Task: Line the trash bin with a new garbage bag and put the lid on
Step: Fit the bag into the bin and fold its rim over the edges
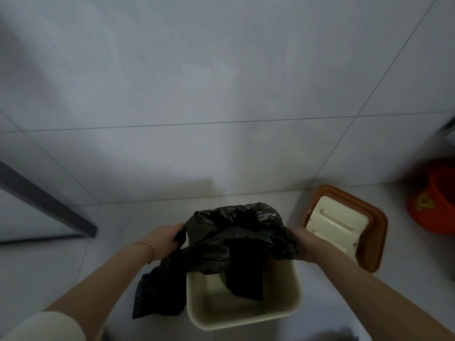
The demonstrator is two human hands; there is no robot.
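A cream rectangular trash bin [246, 318] stands on the floor below me, near the wall. A black garbage bag [234, 237] is draped over its far rim, part hanging inside and part hanging outside down the left wall. My left hand [163, 241] grips the bag at the bin's left edge. At the right edge my right hand [304, 242] grips the bag too. The lid [344, 225], brown-framed with a cream flap, lies on the floor to the right of the bin.
A white tiled wall [221, 82] rises just behind the bin. An orange bucket [435, 200] stands at the far right. A dark metal frame [49, 205] crosses the floor at the left.
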